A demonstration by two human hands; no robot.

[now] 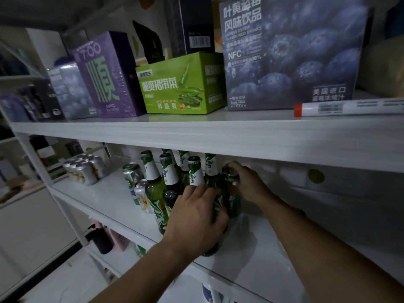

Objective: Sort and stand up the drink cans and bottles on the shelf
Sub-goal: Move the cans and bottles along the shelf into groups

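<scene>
- Several green bottles stand bunched; the upper shelf hides back caps.
- Left hand curls around one front bottle.
- Right hand clasps the top of a green can.

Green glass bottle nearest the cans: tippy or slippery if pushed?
Probably tippy: the tall green glass bottle has a narrow neck, so a high push could topple it onto the upright metal drink cans beside it. Likely slides easily too: glossy glass on a smooth white shelf. Being glass, it may break if it falls.
</scene>
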